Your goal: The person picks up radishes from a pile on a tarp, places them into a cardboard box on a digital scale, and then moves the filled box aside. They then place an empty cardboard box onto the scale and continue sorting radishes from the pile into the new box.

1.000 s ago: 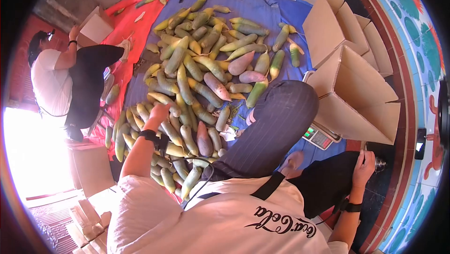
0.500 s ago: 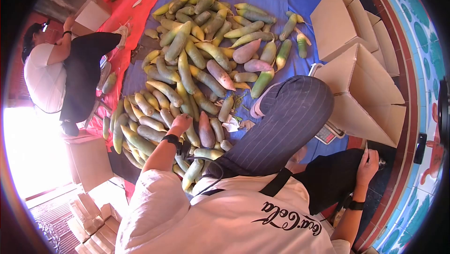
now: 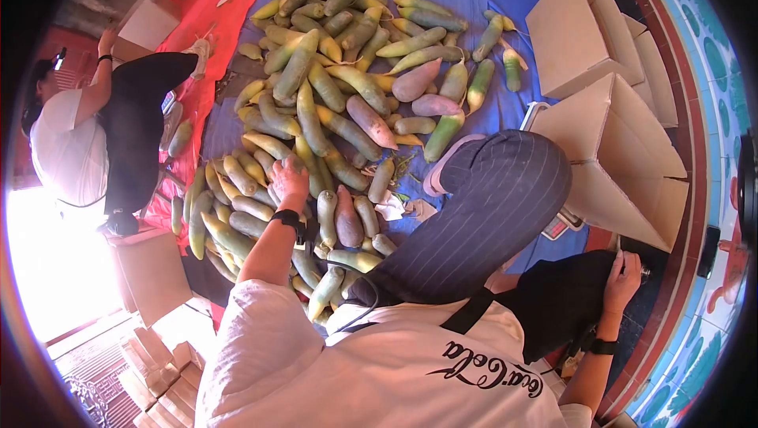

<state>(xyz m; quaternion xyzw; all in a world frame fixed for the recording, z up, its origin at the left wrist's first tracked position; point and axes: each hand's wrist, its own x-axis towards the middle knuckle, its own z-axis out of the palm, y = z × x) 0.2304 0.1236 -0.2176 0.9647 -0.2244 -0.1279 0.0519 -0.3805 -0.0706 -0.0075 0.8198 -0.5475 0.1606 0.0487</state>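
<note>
My left hand (image 3: 289, 183) is over the near-left part of a large pile of green radishes (image 3: 296, 65). Its fingers bend round a green radish that the hand mostly covers. Just beside it lie a pale green radish (image 3: 326, 217) and a reddish radish (image 3: 348, 219). Far to the right, my right hand (image 3: 624, 279) is closed, its fingertips pinching the lower edge of an open cardboard box (image 3: 553, 134). That box is tilted, its opening facing right.
Under the pile is a blue sheet (image 3: 505, 1), with a red sheet (image 3: 201, 9) to its left. A scale (image 3: 557, 227) is partly hidden behind my knee. More boxes (image 3: 584, 33) stand at upper right. At left a co-worker (image 3: 79, 128) sits near a box (image 3: 148, 24).
My left hand has moved up and slightly left across the pile, uncovering the pale green radish. My right hand stays at the box edge. The co-worker has leaned a little to the left.
</note>
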